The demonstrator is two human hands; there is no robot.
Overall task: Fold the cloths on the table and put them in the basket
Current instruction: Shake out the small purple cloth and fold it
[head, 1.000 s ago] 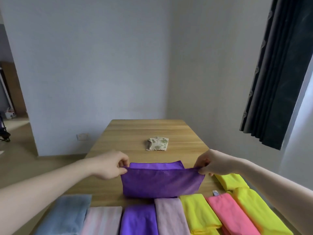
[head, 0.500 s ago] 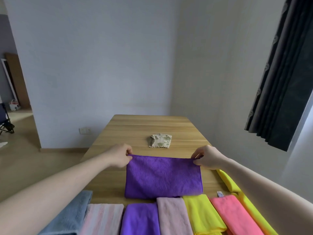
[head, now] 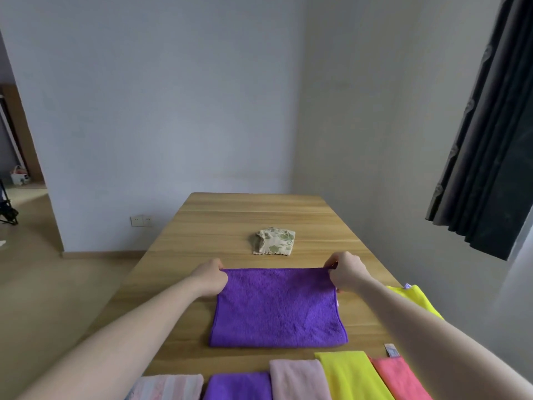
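A purple cloth lies flat on the wooden table, folded into a rectangle. My left hand pinches its far left corner. My right hand pinches its far right corner. Both hands sit low at the table surface. Along the near edge lies a row of folded cloths: striped pink, purple, pale pink, yellow and coral. Another yellow cloth shows behind my right forearm. No basket is in view.
A small folded floral cloth rests further back on the table's middle. A grey wall stands behind the table and a dark curtain hangs at the right. Open floor lies to the left.
The purple cloth was held up in a fold a second ago; my hands carried its edge away from me and laid it flat. Both hands still pinch the far corners.
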